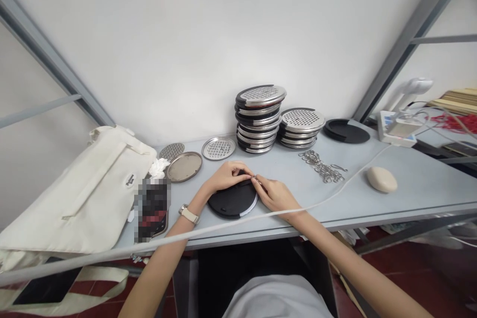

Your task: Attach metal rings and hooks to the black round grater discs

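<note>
A black round grater base (231, 201) with a pale strip along its right rim lies near the table's front edge. My left hand (231, 176) is closed over its far edge, thumb and forefinger reaching to the right. Against those fingertips, my right hand (275, 194) pinches a small shiny metal piece, mostly hidden by the fingers; it resembles the loose wire clips (323, 166) heaped to the right. Behind the hands rise a tall stack of round graters (260, 119) and a shorter stack (301, 126), metal discs in black holders.
Loose metal discs (184, 166) lie at the left, beside a phone (152, 208) and a white bag (74, 198). Another black base (346, 130), a beige rounded object (382, 179) and a power strip (397, 129) are at the right. A white cable (316, 203) crosses in front.
</note>
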Action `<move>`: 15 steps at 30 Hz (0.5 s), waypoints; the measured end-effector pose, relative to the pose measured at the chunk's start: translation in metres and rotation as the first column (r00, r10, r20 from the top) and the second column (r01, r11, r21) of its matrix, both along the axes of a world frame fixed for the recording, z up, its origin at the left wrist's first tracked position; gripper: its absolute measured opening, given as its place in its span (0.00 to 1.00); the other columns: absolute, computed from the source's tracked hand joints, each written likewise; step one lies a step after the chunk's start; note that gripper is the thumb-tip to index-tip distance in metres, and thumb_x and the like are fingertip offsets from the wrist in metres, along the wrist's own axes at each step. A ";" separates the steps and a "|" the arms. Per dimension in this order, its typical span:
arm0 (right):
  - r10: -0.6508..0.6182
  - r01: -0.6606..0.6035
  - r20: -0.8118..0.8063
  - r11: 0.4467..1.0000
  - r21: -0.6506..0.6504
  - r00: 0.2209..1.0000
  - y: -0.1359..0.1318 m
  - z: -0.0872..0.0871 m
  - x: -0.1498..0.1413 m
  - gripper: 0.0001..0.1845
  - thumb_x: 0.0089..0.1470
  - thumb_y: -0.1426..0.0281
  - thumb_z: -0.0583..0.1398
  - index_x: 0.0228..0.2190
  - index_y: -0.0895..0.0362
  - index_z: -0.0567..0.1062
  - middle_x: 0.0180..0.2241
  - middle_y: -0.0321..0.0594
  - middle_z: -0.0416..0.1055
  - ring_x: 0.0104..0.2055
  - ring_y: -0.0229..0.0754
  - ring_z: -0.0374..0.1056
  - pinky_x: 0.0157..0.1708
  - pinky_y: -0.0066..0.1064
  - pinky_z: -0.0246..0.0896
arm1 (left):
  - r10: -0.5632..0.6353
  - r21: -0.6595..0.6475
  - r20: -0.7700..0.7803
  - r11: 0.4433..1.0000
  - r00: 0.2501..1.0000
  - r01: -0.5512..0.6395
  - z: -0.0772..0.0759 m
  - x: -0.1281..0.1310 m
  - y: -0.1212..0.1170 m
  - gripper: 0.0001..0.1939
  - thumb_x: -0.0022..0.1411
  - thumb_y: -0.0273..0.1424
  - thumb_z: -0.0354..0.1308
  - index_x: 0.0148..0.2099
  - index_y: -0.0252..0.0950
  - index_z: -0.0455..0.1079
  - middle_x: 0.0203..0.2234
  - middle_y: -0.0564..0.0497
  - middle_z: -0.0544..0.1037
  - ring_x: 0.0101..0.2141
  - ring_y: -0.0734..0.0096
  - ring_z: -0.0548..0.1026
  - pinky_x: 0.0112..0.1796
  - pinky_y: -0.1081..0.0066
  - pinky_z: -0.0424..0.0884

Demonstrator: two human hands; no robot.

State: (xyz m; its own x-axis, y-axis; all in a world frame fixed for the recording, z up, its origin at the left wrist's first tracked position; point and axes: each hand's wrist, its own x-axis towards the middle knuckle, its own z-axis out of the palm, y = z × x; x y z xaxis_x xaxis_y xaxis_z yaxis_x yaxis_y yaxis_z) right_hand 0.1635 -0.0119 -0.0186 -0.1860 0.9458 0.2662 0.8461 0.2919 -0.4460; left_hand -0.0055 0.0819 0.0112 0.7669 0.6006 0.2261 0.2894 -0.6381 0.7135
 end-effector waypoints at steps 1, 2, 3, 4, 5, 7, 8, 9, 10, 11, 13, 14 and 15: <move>-0.001 0.001 -0.007 1.000 -0.002 1.000 0.000 0.001 0.000 0.19 0.64 0.63 0.41 0.37 0.55 0.69 0.26 0.39 0.73 0.26 0.40 0.70 0.26 0.26 0.51 | 0.000 -0.007 -0.004 1.000 1.000 0.000 0.000 0.000 0.000 0.13 0.59 0.36 0.56 0.39 0.33 0.75 0.25 0.53 0.70 0.22 0.79 0.58 0.25 0.76 0.54; -0.002 0.002 -0.012 1.000 -0.005 1.000 -0.001 0.002 0.000 0.20 0.64 0.63 0.41 0.37 0.55 0.69 0.26 0.39 0.73 0.26 0.40 0.70 0.26 0.26 0.51 | 0.003 -0.014 -0.009 1.000 1.000 -0.003 0.001 0.000 0.000 0.13 0.59 0.36 0.56 0.39 0.33 0.75 0.25 0.52 0.71 0.23 0.79 0.58 0.25 0.76 0.55; -0.004 0.004 -0.012 1.000 -0.008 1.000 -0.001 0.003 0.000 0.20 0.64 0.64 0.40 0.37 0.55 0.69 0.26 0.39 0.73 0.26 0.40 0.69 0.26 0.26 0.51 | 0.007 -0.018 -0.013 1.000 1.000 -0.007 0.001 0.000 -0.001 0.12 0.59 0.36 0.56 0.39 0.33 0.76 0.26 0.52 0.71 0.23 0.79 0.59 0.26 0.76 0.55; -0.007 0.006 -0.008 1.000 -0.012 1.000 -0.001 0.004 0.000 0.20 0.64 0.64 0.40 0.37 0.55 0.69 0.26 0.39 0.73 0.26 0.39 0.69 0.26 0.26 0.51 | 0.011 -0.021 -0.013 1.000 1.000 -0.011 0.001 0.000 -0.001 0.12 0.59 0.35 0.56 0.39 0.33 0.76 0.27 0.52 0.72 0.23 0.79 0.59 0.26 0.76 0.55; -0.010 0.009 -0.002 1.000 -0.016 1.000 -0.002 0.005 0.000 0.20 0.64 0.65 0.40 0.36 0.55 0.70 0.25 0.39 0.73 0.26 0.39 0.69 0.26 0.26 0.51 | 0.013 -0.023 -0.012 1.000 1.000 -0.013 0.001 0.000 -0.001 0.12 0.59 0.35 0.56 0.39 0.33 0.76 0.27 0.51 0.72 0.23 0.79 0.60 0.26 0.76 0.56; -0.015 0.015 0.013 1.000 -0.023 1.000 -0.001 0.005 0.000 0.19 0.63 0.66 0.41 0.36 0.55 0.69 0.25 0.39 0.73 0.25 0.39 0.68 0.26 0.26 0.50 | 0.012 -0.021 -0.011 1.000 1.000 -0.012 0.001 0.000 -0.001 0.11 0.59 0.34 0.56 0.39 0.33 0.76 0.27 0.51 0.73 0.24 0.78 0.60 0.27 0.76 0.56; -0.017 0.017 0.017 1.000 -0.026 1.000 -0.001 0.005 0.001 0.18 0.63 0.67 0.42 0.36 0.56 0.69 0.25 0.39 0.73 0.25 0.39 0.68 0.26 0.26 0.49 | 0.010 -0.023 -0.012 1.000 1.000 -0.010 0.001 0.001 -0.001 0.11 0.59 0.34 0.56 0.39 0.33 0.76 0.27 0.51 0.73 0.24 0.78 0.60 0.27 0.76 0.56; -0.019 0.019 0.020 0.999 -0.029 1.000 -0.001 0.005 0.001 0.17 0.62 0.67 0.42 0.35 0.56 0.69 0.25 0.39 0.72 0.26 0.39 0.68 0.26 0.26 0.49 | 0.009 -0.029 -0.013 1.000 1.000 -0.009 0.001 0.001 -0.001 0.11 0.59 0.34 0.56 0.39 0.33 0.76 0.27 0.51 0.73 0.24 0.78 0.60 0.26 0.76 0.56; -0.020 0.021 0.021 0.999 -0.033 1.000 -0.001 0.004 0.001 0.16 0.62 0.68 0.43 0.35 0.56 0.68 0.25 0.38 0.72 0.26 0.39 0.68 0.26 0.26 0.49 | 0.009 -0.041 -0.013 0.999 1.000 -0.010 0.001 0.001 -0.001 0.11 0.59 0.34 0.56 0.39 0.34 0.75 0.27 0.51 0.73 0.23 0.79 0.60 0.26 0.77 0.55; -0.021 0.022 0.022 0.999 -0.038 1.000 0.000 0.003 0.001 0.15 0.62 0.68 0.43 0.34 0.56 0.68 0.24 0.38 0.72 0.26 0.39 0.68 0.26 0.26 0.49 | 0.012 -0.055 -0.012 0.998 1.000 -0.013 0.000 0.001 -0.001 0.11 0.58 0.34 0.57 0.40 0.34 0.75 0.27 0.52 0.73 0.23 0.79 0.59 0.25 0.77 0.55; -0.026 0.027 0.017 0.999 -0.046 1.000 0.000 0.001 0.001 0.13 0.61 0.69 0.44 0.34 0.56 0.66 0.24 0.38 0.71 0.26 0.40 0.68 0.26 0.26 0.49 | 0.025 -0.079 -0.007 0.997 1.000 -0.026 0.000 0.001 -0.002 0.12 0.58 0.34 0.57 0.41 0.34 0.74 0.26 0.53 0.73 0.22 0.79 0.58 0.24 0.77 0.54; -0.030 0.031 0.011 0.998 -0.047 0.999 0.001 0.000 0.001 0.12 0.60 0.69 0.44 0.34 0.56 0.65 0.23 0.37 0.70 0.26 0.40 0.67 0.26 0.26 0.49 | 0.031 -0.084 -0.004 0.996 1.000 -0.032 0.001 0.001 -0.002 0.11 0.58 0.34 0.57 0.41 0.34 0.74 0.25 0.54 0.72 0.21 0.79 0.57 0.24 0.77 0.53; -0.033 0.033 0.005 0.998 -0.046 0.999 0.001 -0.001 0.001 0.11 0.60 0.69 0.44 0.35 0.56 0.64 0.22 0.37 0.69 0.25 0.41 0.67 0.26 0.26 0.49 | 0.034 -0.084 -0.003 0.996 0.999 -0.035 0.001 0.000 -0.002 0.11 0.58 0.35 0.57 0.40 0.34 0.74 0.23 0.54 0.71 0.21 0.79 0.57 0.24 0.76 0.53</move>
